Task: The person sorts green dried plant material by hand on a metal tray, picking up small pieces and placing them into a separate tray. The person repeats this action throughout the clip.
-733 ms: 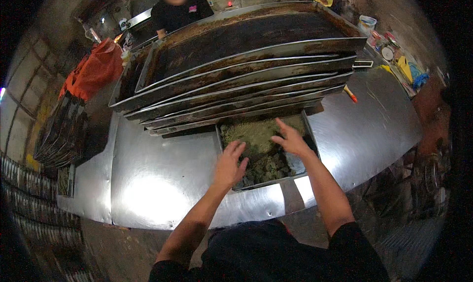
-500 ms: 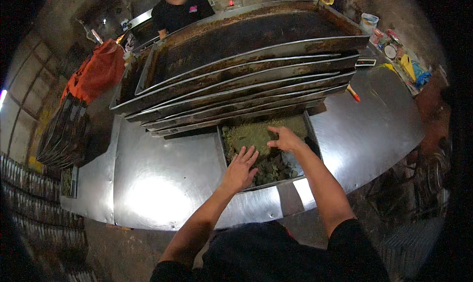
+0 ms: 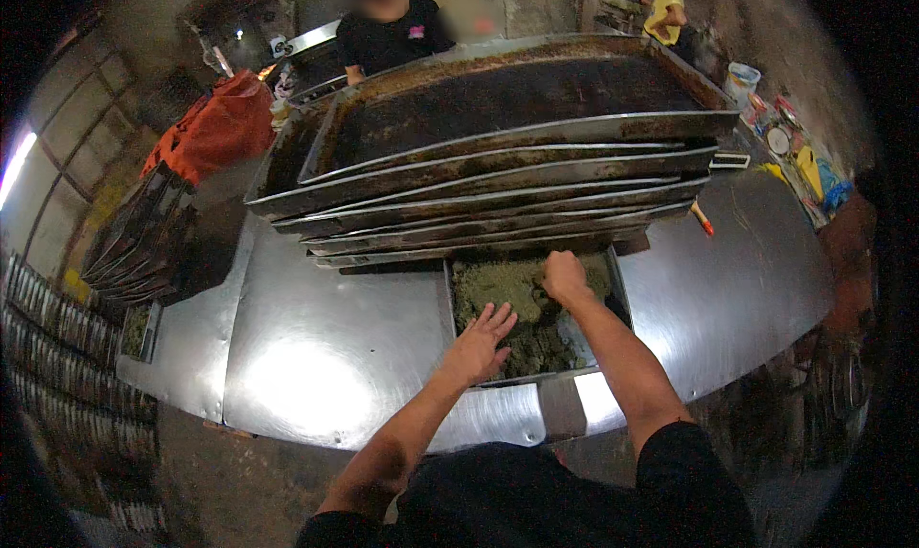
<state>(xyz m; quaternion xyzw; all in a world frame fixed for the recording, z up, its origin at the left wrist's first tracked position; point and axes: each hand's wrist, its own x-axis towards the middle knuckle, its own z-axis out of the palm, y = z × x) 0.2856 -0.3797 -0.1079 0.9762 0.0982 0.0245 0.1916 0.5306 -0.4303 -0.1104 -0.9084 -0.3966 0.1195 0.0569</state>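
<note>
A rectangular metal bin (image 3: 449, 304) sits in the tabletop straight ahead of me. It holds a greenish-brown crumbly mass (image 3: 498, 282), fine at the back and in darker lumps toward the front. My left hand (image 3: 481, 344) rests at the front left of this mass, palm down with the fingers spread, holding nothing I can see. Farther back and to the right, my right hand (image 3: 568, 278) is closed in a fist on the mass. Its fingertips are hidden, so whatever it grips cannot be made out.
A stack of large dark metal trays (image 3: 517, 93) rises just behind the bin, over the steel table (image 3: 335, 328). An orange-tipped tool (image 3: 705, 221) lies to its right. Orange cloth (image 3: 215, 127) covers trays at left. A person (image 3: 397, 41) stands beyond the stack, another (image 3: 664, 14) at far right.
My right hand has gone from outstretched fingers to a fist on the crumbly mass. The left hand stays spread near the same spot. The whole view has tilted up slightly.
</note>
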